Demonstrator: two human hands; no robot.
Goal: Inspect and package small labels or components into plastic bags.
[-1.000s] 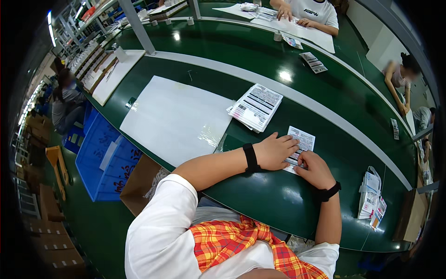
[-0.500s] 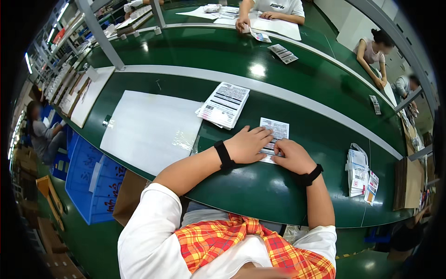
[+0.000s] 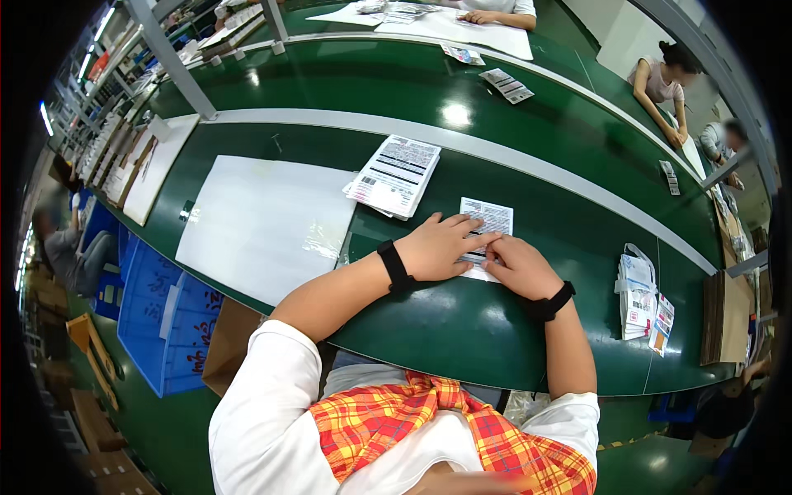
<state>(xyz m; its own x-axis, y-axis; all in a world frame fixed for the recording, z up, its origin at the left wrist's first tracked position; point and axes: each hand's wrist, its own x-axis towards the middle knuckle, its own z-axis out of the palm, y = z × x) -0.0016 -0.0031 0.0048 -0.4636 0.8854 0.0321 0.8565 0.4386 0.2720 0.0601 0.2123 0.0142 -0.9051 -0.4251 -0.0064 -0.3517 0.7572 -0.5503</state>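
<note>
A flat white packet with printed text [image 3: 489, 214] lies on the green table in front of me, its lower part covered by both hands. My left hand [image 3: 440, 250] rests flat over its left side, fingers spread. From the right, my right hand [image 3: 525, 266] closes on the packet's lower right part with thumb and forefinger; its other fingers are curled under and partly hidden. The fingertips of the two hands meet over the print. Just beyond my left hand sits a stack of similar packets [image 3: 398, 175]. Black bands circle both wrists.
A large white sheet [image 3: 264, 227] covers the table at left. Bundled packets [image 3: 635, 297] lie at right, near cardboard sheets [image 3: 723, 318]. A white rail [image 3: 346, 124] crosses behind. Blue bins [image 3: 169, 322] stand below the left edge. Other people work across the table.
My right fingers have moved up and left, now meeting my left fingertips. Across the table, a person's hand has withdrawn from a packet. The whole view has shifted slightly.
</note>
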